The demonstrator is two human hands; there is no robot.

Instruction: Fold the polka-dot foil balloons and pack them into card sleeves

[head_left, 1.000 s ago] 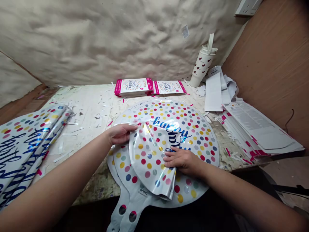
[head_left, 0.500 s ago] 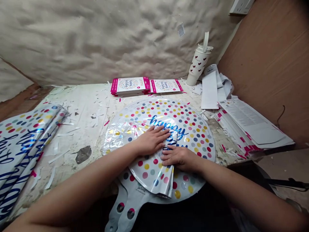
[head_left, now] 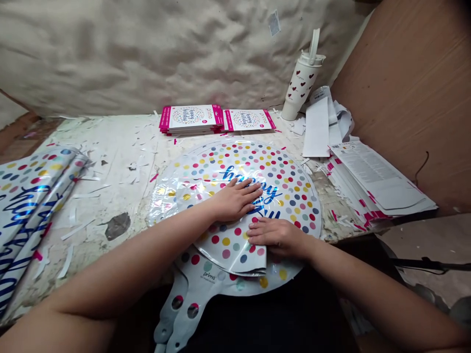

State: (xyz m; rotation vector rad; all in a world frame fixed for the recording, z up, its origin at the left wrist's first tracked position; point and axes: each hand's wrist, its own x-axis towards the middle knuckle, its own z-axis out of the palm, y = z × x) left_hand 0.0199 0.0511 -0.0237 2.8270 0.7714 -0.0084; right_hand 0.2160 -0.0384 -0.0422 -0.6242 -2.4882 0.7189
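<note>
The left hand [head_left: 235, 200] lies palm down on the folded foil balloon [head_left: 235, 247], with its fingers [head_left: 250, 187] extended, slightly parted and not gripping. The right hand [head_left: 277, 238] lies palm down just beside it, not touching it, with its fingers [head_left: 259, 226] flat and close together on the balloon's folded part. It holds nothing in a grip either.

The folded foil balloon, printed with coloured polka dots, rests on a flat foil balloon [head_left: 290, 196] bearing blue "happy" lettering. Two balloon necks [head_left: 171, 318] extend past the table edge below the flat foil balloon.

Left of the flat foil balloon lies a pile of folded balloons [head_left: 37, 206]. Beyond it sit two stacks of packaged balloon cards [head_left: 191, 120]. Up and to its right stand a white heart-print tumbler [head_left: 300, 86] and a stack of printed packaging sheets [head_left: 379, 181]. The scuffed worktable [head_left: 110, 147] carries paper offcuts. A quilted cream wall lining [head_left: 147, 49] stands behind it, with a wood panel [head_left: 405, 98] to the right.
</note>
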